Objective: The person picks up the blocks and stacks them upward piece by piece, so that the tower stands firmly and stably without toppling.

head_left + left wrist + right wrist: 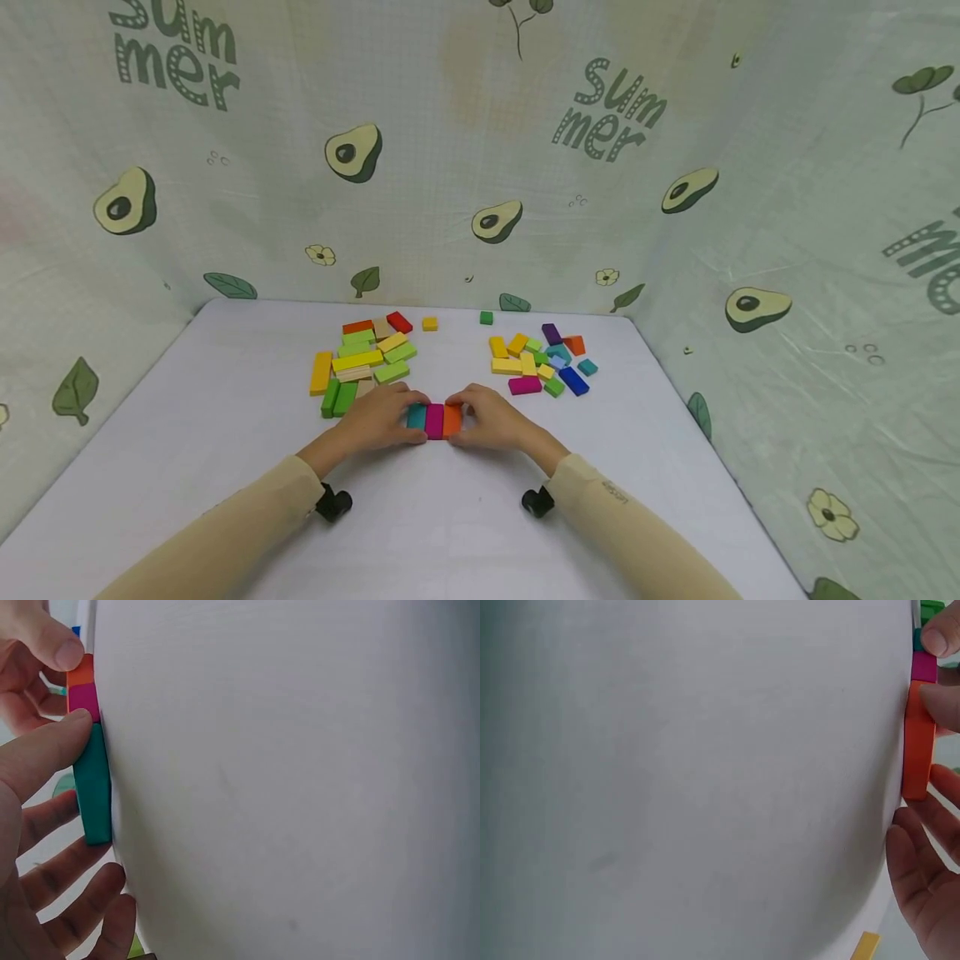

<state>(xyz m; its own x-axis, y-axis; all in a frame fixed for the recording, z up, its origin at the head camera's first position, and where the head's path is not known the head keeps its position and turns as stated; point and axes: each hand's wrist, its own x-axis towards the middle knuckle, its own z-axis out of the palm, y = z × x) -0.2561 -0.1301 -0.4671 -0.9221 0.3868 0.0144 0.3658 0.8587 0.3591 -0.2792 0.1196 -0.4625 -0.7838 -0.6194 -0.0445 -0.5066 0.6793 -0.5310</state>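
Note:
Three blocks stand side by side, touching, on the white table: a teal block (417,417), a magenta block (434,422) and an orange block (452,422). My left hand (381,418) pinches the teal block at the left end, fingers on its far side and thumb on its near side. In the left wrist view its thumb tip lies where teal (93,787) meets magenta. From the right, my right hand (491,419) grips the orange block between thumb and fingers. The right wrist view shows that thumb on the near face of the orange block (918,742).
Behind my left hand lies a loose group of yellow (357,361), green, red and plain wood blocks. Another group, with a blue block (573,381) and a magenta block (525,386), lies beyond my right hand. A small green cube (487,317) sits near the far edge.

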